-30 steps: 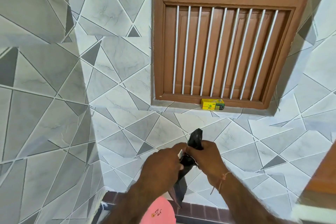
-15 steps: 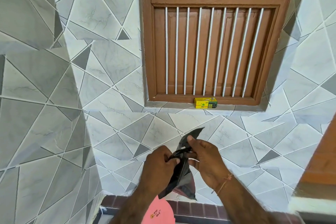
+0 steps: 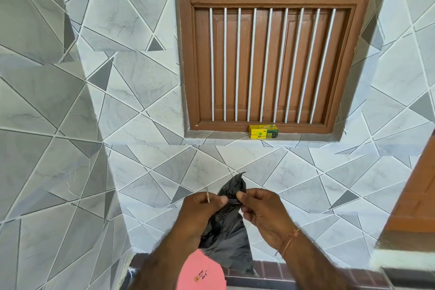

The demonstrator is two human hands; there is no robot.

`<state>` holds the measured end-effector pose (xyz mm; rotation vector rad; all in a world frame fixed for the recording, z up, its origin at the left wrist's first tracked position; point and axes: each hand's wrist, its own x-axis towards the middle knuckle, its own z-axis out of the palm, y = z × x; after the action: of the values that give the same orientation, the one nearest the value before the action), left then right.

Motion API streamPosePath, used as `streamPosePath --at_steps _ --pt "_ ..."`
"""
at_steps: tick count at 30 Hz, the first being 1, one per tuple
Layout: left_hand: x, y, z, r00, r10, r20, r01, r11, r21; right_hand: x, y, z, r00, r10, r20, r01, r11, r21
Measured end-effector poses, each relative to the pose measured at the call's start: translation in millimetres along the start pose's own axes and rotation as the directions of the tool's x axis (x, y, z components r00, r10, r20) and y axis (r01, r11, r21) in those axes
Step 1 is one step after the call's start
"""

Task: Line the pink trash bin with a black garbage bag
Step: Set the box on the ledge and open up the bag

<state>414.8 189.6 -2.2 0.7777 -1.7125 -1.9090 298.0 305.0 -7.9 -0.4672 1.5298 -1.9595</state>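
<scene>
A crumpled black garbage bag (image 3: pixel 227 238) hangs in front of the tiled wall, held up between both hands. My left hand (image 3: pixel 200 213) pinches its upper left side, with a thin white strip sticking up between the fingers. My right hand (image 3: pixel 261 209) pinches the bag's top on the right, just below its pointed tip. The bag's lower part hangs loose and partly unfolded. The pink trash bin (image 3: pixel 201 272) shows at the bottom edge, below the bag and partly hidden by my left forearm.
A brown wooden window with white bars (image 3: pixel 268 49) fills the upper wall. A small yellow and green box (image 3: pixel 263 131) sits on its sill. A tiled pillar (image 3: pixel 47 125) juts out at left. A brown wooden edge (image 3: pixel 419 195) stands at right.
The bag has unfolded and hangs lower and wider than one second ago. My hands have moved slightly apart at its top, and the view has tilted up a little.
</scene>
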Motion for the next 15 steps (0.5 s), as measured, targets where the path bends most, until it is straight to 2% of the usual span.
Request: streamPosePath --at_steps 2,7,11,13,15 --pt "1.7 2.8 -5.6 0.997 -0.070 -0.015 0.069 0.993 -0.091 2.6 -0.2 -4.4 1.000 0.000 0.004 0.000 1.000 0.007" --pt "14.0 3.3 -20.5 0.968 -0.113 -0.223 0.087 0.989 -0.124 10.0 1.7 -13.5 0.999 -0.032 -0.034 0.030 0.998 -0.063" --pt "22.6 4.8 -36.6 0.858 -0.028 -0.512 0.022 1.000 -0.018 20.9 4.5 -36.4 0.976 -0.117 -0.185 0.065 0.963 -0.263" --pt "20.3 7.6 -41.9 0.836 -0.074 -0.543 0.007 0.992 -0.125 26.5 8.5 -50.3 0.948 -0.170 -0.268 0.049 0.912 -0.406" --pt "19.4 6.3 -43.8 0.850 -0.113 -0.515 0.017 0.982 -0.187 29.6 13.2 -58.1 0.913 -0.258 -0.317 0.039 0.827 -0.561"
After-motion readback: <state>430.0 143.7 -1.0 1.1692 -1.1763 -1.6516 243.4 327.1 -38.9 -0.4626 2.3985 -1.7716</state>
